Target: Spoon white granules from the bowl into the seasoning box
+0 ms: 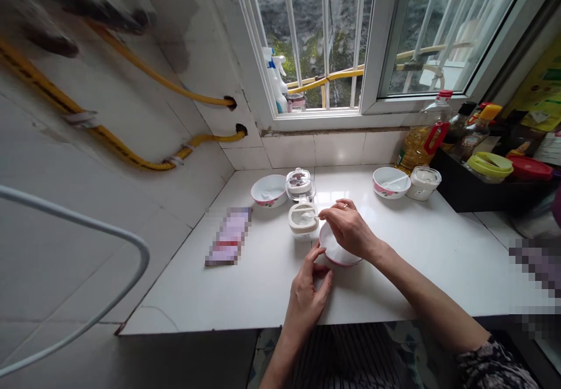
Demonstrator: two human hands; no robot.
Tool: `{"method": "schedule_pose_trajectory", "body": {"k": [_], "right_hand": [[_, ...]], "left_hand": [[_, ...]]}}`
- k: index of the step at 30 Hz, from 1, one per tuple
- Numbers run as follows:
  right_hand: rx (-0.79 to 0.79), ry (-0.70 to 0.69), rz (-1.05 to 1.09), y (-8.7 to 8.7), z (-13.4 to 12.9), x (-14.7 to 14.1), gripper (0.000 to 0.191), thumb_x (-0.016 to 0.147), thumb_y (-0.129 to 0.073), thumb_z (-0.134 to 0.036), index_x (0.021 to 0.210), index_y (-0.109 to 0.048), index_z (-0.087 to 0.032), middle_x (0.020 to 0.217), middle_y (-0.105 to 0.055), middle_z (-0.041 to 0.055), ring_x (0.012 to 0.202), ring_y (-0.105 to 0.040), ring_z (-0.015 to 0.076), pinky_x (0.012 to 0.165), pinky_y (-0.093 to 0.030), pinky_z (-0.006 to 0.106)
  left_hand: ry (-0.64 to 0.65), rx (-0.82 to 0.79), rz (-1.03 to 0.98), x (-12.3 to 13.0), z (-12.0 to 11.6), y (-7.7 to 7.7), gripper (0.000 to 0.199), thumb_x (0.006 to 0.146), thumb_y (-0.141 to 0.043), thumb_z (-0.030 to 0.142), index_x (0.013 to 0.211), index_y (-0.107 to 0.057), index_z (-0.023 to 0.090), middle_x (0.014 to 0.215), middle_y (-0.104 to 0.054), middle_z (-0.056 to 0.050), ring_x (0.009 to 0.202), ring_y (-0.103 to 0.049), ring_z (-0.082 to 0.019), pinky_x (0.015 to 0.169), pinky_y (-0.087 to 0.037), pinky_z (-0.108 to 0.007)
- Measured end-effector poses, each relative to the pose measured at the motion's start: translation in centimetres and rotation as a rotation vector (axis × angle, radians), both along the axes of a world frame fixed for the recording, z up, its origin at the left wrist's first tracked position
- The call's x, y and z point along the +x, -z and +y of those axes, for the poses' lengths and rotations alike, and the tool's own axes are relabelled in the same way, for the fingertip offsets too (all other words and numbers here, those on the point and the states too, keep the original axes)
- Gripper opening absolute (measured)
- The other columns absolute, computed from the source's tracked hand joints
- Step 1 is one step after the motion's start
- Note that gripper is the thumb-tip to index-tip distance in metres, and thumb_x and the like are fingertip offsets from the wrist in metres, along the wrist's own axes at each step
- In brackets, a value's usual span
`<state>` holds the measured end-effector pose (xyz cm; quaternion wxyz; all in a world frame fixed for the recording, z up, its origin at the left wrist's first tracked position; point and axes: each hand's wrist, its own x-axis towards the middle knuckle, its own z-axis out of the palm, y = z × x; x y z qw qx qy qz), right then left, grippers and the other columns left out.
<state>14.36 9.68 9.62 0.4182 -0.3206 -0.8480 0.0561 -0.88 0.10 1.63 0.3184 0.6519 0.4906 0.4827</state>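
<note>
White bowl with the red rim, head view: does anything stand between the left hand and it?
Nothing visible does: the left hand reaches the near edge of the bowl directly, and the right hand is above its far side.

white bowl point(333, 249) under right hand point(348, 229)

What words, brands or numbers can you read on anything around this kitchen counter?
Nothing is legible: the labels on the cooking oil bottle, the sauce bottle and the yellow printed sheet are too small or blurred to read, and the flat packet on the counter is pixelated.
</note>
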Motion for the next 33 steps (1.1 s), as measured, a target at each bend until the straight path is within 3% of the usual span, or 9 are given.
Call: {"method": "schedule_pose_trajectory", "body": {"k": [4,9,12,17,21,28,33], "right_hand": [[0.076,0.048,0.076,-0.7,-0.3,0.7,0.019,0.094,-0.045,-0.009,0.094,-0.061,-0.02,0.083,-0.076,0.0051,0.077,-0.066,0.0191,0.095,-0.044,0.04],[-0.194,0.197,0.319,-1.1,-1.0,2.5,0.012,0.088,-0.052,-0.016,0.087,-0.063,-0.021,0.07,-0.071,0.0009,0.072,-0.066,0.0195,0.076,-0.048,0.034],[-0.242,0.228,0.278,-0.7,-1.2,3.1,0.015,0.083,-0.05,-0.014,0.08,-0.063,-0.022,0.069,-0.069,0.0005,0.069,-0.064,0.0188,0.074,-0.047,0.033],[-0.133,0.203,0.141,0.0,-1.3,3.1,0.017,0.078,-0.05,-0.01,0.074,-0.061,-0.022,0.064,-0.065,0.0006,0.066,-0.061,0.0189,0.078,-0.048,0.035],[-0.149,0.179,0.048,0.5,-1.4,2.7,0.016,0.078,-0.051,-0.01,0.072,-0.06,-0.022,0.061,-0.063,-0.0008,0.061,-0.057,0.017,0.083,-0.047,0.036],[-0.357,0.196,0.135,0.6,-1.5,2.2,0.016,0.074,-0.049,-0.012,0.067,-0.06,-0.022,0.058,-0.064,-0.0007,0.067,-0.06,0.018,0.076,-0.047,0.032],[-0.64,0.18,0.34,0.1,-1.3,2.6,0.015,0.071,-0.048,-0.017,0.066,-0.062,-0.02,0.05,-0.058,-0.004,0.05,-0.053,0.0129,0.054,-0.041,0.025]], "left_hand": [[0.013,0.002,0.006,0.0,0.0,0.0,0.039,0.088,-0.056,0.019,0.126,-0.052,0.024,0.143,-0.057,-0.013,0.08,-0.072,-0.013,0.083,-0.058,-0.03],[0.022,-0.013,0.015,0.0,0.0,-0.2,0.038,0.088,-0.055,0.019,0.126,-0.052,0.023,0.139,-0.06,-0.013,0.077,-0.071,-0.012,0.081,-0.059,-0.028],[0.008,-0.02,0.004,0.0,-0.1,-0.2,0.038,0.087,-0.056,0.019,0.125,-0.053,0.023,0.144,-0.056,-0.013,0.077,-0.071,-0.012,0.082,-0.059,-0.028],[0.0,-0.022,0.003,0.0,-0.1,-0.1,0.039,0.086,-0.056,0.019,0.125,-0.054,0.023,0.14,-0.06,-0.013,0.078,-0.071,-0.013,0.082,-0.059,-0.029],[0.002,-0.018,0.001,0.0,-0.1,-0.2,0.038,0.087,-0.057,0.019,0.125,-0.054,0.023,0.143,-0.057,-0.014,0.08,-0.072,-0.014,0.083,-0.059,-0.031],[0.008,-0.032,-0.008,0.0,-0.1,-0.3,0.038,0.087,-0.056,0.021,0.125,-0.054,0.023,0.141,-0.058,-0.013,0.081,-0.072,-0.013,0.084,-0.059,-0.029],[0.002,-0.05,-0.01,0.0,-0.1,-0.3,0.038,0.087,-0.056,0.021,0.124,-0.054,0.022,0.132,-0.064,-0.012,0.081,-0.072,-0.013,0.083,-0.059,-0.029]]}}
